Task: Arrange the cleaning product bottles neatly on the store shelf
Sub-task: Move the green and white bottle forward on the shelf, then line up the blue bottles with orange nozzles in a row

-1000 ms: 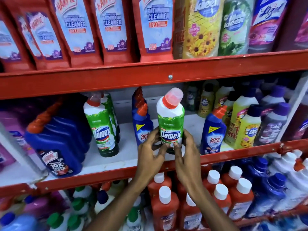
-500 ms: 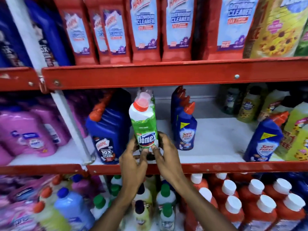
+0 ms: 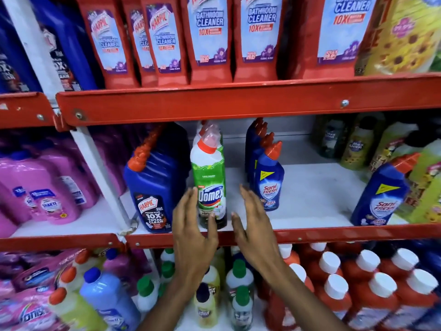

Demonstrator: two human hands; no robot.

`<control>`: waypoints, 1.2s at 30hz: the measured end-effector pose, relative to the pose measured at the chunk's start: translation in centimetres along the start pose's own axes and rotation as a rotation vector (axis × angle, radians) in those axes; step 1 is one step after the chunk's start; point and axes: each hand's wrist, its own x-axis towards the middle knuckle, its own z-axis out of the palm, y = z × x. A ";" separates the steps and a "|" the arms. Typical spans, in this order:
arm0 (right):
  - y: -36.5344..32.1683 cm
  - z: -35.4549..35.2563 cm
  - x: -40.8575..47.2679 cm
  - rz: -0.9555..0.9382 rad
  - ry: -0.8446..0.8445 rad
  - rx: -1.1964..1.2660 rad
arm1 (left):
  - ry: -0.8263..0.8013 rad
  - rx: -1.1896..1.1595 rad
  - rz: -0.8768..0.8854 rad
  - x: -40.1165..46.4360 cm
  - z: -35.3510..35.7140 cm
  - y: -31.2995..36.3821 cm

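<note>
The green Domex bottle (image 3: pixel 210 187) stands upright at the front edge of the middle shelf (image 3: pixel 310 199), with more Domex bottles lined up behind it. Just to its left stands the blue Harpic bottle (image 3: pixel 152 189); to its right, across a bare strip of shelf, is a row of blue Sani Fresh bottles (image 3: pixel 268 180).

The left hand (image 3: pixel 193 225) sits just left of the Domex bottle with its fingers (image 3: pixel 188 199) spread and released; the thumb crosses in front of the bottle's base, and it cannot be told whether it touches. The right hand (image 3: pixel 250 220) is open too, fingers straight, a little apart from the bottle on its right side. Neither hand grasps anything.

The step in hand looks like the placing of this bottle at the head of its row, with the hands flanking it. The label faces forward and the bottle looks straight, so little seems left here.

A lone Sani Fresh bottle (image 3: pixel 379 194) stands far right of the Domex bottle, leaning against the yellow-green bottles (image 3: pixel 427 187) and well apart from its own row. The next move likely calls for bringing it across the bare shelf to that row. The red shelf lip (image 3: pixel 334 232) in front and the low upper shelf rail (image 3: pixel 238 101) leave limited clearance for lifting tall bottles, so a tilt or slide may suit better.
</note>
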 end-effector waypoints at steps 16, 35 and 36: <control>10.7 -13.2 -4.5 0.032 0.290 -0.651 | -0.297 0.410 0.579 -3.7 11.3 8.9; 17.3 -21.9 -3.4 0.339 0.341 0.134 | -0.536 -0.435 -0.028 -4.4 20.5 20.9; 16.9 -21.5 -3.2 0.332 0.344 0.158 | -0.512 -0.447 -0.025 -4.2 20.0 20.5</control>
